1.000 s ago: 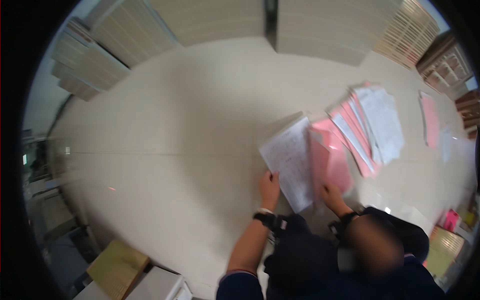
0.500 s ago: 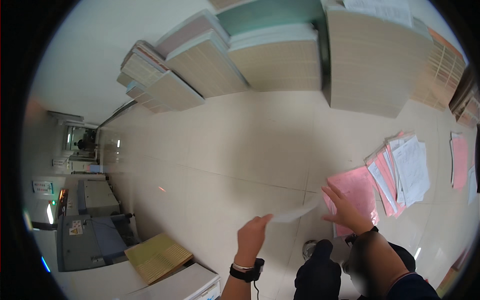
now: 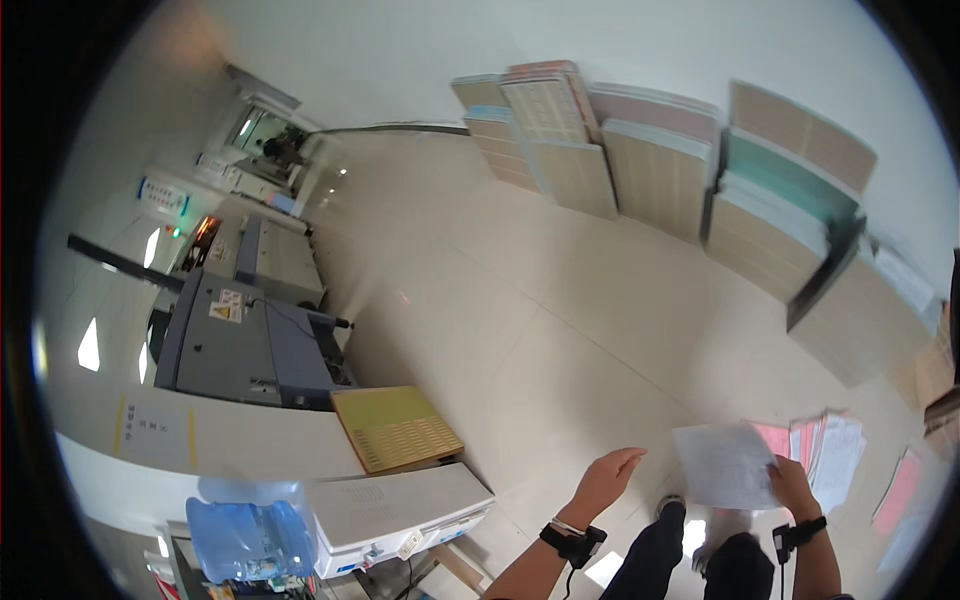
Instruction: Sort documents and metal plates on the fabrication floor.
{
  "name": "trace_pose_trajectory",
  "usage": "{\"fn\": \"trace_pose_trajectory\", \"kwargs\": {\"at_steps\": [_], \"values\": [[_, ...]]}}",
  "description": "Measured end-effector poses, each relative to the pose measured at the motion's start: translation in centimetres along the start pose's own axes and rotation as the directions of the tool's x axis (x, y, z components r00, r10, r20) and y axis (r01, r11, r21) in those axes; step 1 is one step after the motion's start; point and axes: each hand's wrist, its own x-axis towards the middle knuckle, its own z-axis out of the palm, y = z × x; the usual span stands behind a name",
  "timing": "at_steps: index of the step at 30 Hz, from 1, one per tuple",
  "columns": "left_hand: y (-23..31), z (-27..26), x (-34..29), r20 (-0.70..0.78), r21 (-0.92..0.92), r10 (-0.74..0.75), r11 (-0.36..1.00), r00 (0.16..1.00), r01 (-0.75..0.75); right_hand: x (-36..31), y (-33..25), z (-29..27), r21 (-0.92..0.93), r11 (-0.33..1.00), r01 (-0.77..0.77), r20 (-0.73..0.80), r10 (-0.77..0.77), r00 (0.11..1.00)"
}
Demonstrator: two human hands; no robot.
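My right hand (image 3: 795, 488) grips a white sheet of paper (image 3: 726, 466) by its right edge, fingers and thumb closed on it. The sheet hangs in front of me over the floor and hides part of the pink papers (image 3: 768, 436). Just left of it, a short gap away, is my left hand (image 3: 606, 482), with its fingers stretched toward the sheet and nothing in them. Beyond my right hand lies a fanned stack of white and pink papers (image 3: 835, 450) on the floor.
Stacks of large beige boards (image 3: 655, 185) lean along the far wall. More pink papers (image 3: 896, 492) lie at the right. To the left are a grey machine (image 3: 235, 335), a green-yellow panel (image 3: 398, 428), and a white water dispenser (image 3: 400, 505) with a blue bottle (image 3: 250, 540).
My view has swung left. The sheet has gone from my left hand to my right hand, which has closed on its edge; my left hand has let go and opened.
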Motion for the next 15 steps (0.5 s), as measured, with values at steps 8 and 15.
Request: {"fn": "trace_pose_trajectory", "kwargs": {"at_steps": [8, 15], "values": [[-0.4, -4.4, 7.6, 0.279, -0.287, -0.227, 0.907, 0.933, 0.307, 6.1, -4.4, -8.5, 0.239, 0.967, 0.085, -0.284, -0.014, 0.959], [2.5, -4.6, 23.1, 0.371, -0.475, -0.219, 0.79, 0.902, 0.387, 14.3, -6.9, -15.4, 0.262, 0.965, 0.019, -0.311, 0.066, 0.948]]}}
